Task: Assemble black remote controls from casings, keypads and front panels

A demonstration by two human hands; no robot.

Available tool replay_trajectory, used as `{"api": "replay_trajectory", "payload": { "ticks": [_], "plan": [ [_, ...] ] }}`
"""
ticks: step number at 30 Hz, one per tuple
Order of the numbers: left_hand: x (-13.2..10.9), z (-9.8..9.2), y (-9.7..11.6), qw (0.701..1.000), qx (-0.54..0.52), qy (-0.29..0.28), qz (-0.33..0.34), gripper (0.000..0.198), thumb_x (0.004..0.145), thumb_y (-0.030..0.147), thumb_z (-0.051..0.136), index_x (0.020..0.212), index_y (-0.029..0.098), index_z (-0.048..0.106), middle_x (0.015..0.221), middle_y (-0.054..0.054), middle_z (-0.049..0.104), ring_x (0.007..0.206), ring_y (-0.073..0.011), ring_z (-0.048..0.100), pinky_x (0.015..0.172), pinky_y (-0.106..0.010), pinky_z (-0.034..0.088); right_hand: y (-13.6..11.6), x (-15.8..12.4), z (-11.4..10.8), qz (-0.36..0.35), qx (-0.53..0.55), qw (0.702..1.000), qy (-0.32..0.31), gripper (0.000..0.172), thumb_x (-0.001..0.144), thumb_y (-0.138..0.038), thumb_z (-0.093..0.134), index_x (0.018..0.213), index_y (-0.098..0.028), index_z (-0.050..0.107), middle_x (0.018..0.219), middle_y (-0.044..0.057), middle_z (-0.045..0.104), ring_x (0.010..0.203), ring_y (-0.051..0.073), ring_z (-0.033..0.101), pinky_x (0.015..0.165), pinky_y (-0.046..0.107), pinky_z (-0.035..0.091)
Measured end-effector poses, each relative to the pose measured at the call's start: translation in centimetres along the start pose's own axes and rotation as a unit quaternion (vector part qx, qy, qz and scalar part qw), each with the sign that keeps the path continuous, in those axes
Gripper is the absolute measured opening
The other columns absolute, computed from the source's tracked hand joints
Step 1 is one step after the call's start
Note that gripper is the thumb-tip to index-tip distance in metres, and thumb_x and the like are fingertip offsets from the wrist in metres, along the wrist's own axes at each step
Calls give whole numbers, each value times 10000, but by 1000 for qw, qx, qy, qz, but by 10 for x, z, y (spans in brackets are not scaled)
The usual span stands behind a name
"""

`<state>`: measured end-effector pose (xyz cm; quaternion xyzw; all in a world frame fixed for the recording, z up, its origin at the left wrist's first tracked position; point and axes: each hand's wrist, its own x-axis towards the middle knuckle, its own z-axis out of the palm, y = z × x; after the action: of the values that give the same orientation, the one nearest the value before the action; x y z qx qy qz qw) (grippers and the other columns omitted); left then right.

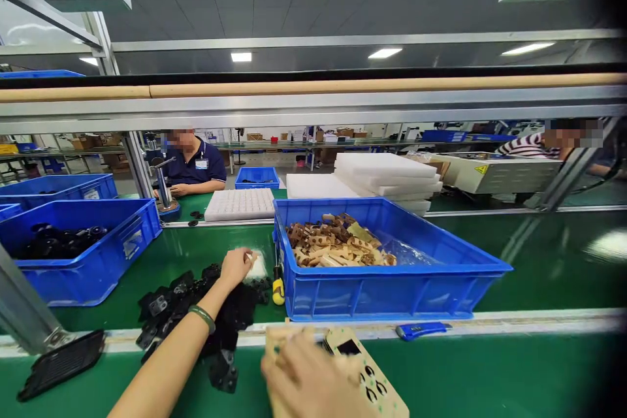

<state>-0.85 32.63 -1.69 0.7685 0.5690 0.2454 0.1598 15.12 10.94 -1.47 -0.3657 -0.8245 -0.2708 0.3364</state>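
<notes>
My left hand (238, 266) reaches past a heap of black plastic parts (181, 300), its fingers drawn together at a small whitish patch (258, 266) on the green surface. What sits between those fingertips is too small to make out. Low in the middle, my right hand (313, 375) is smeared by motion over a beige piece (275, 339), and its grip cannot be read. Partly under that hand lies a beige panel (392, 395) with a dark rectangular window and round cutouts.
A blue bin (382, 294) of brown and tan pieces stands ahead, a yellow-handled screwdriver (278, 287) beside it. A blue utility knife (422, 330) lies in front. Another bin (127, 248) and a black tray (63, 362) are left. Across the bench sits a co-worker (196, 163).
</notes>
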Motion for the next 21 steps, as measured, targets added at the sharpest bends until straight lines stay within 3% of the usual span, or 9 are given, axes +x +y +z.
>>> {"api": "replay_trajectory", "payload": {
  "ticks": [3,5,8,10,12,14,17,19,21],
  "plan": [
    [4,-26,17,992,-54,110,29,273,924,332,498,1109,145,570,993,-61,657,860,-174,642,803,-386,524,75,61,-45,17,4,1000,-22,296,908,-132,411,1088,-200,636,751,71,580,699,203,540,611,313,452],
    [11,-39,43,980,-85,173,58,310,951,319,416,1179,139,525,1014,-88,665,907,-182,647,836,-366,511,133,85,-49,113,39,993,-10,293,891,-176,474,1128,-243,633,903,86,626,900,232,570,759,340,471],
    [23,-40,97,963,-119,205,129,346,948,300,368,1240,158,488,1074,-104,668,957,-177,647,829,-306,510,200,86,-23,208,36,978,-4,382,874,-264,529,1247,-189,553,1090,137,614,1085,281,532,903,406,441],
    [25,-33,128,959,-122,173,186,365,863,308,542,1206,185,533,1077,-86,682,930,-185,658,797,-288,520,223,69,-2,263,36,964,-25,473,828,-353,599,1252,-151,547,1152,172,604,1087,316,552,895,431,454],
    [18,-26,143,958,-112,146,218,456,777,310,654,1201,189,541,1172,-98,643,1014,-214,625,853,-307,500,232,49,12,305,40,950,-55,445,822,-387,598,1186,-130,601,1149,186,618,1060,324,583,876,423,471],
    [-2,-22,136,963,-98,130,216,392,820,303,598,1190,186,540,1161,-103,635,1024,-215,611,878,-324,483,234,34,16,334,48,938,-83,355,868,-374,529,1092,-132,661,1095,176,653,1026,303,610,866,400,477],
    [-47,-13,99,979,-55,65,183,248,909,255,411,1046,193,608,877,-55,692,767,-170,650,725,-287,507,234,26,14,360,73,922,-120,306,910,-323,468,1020,-141,687,978,132,705,930,244,651,830,375,490],
    [-79,0,73,984,-13,-21,176,177,860,265,503,889,204,666,751,-34,700,676,-183,654,651,-279,511,234,27,14,369,95,914,-142,267,896,-305,511,1014,-135,680,933,106,719,868,210,664,801,363,500],
    [-103,18,57,979,28,-96,180,200,801,276,602,978,217,672,934,-64,723,848,-236,670,750,-316,521,234,30,13,374,110,908,-155,247,876,-293,551,1018,-131,672,932,92,722,845,189,668,790,352,504]
  ]
}}
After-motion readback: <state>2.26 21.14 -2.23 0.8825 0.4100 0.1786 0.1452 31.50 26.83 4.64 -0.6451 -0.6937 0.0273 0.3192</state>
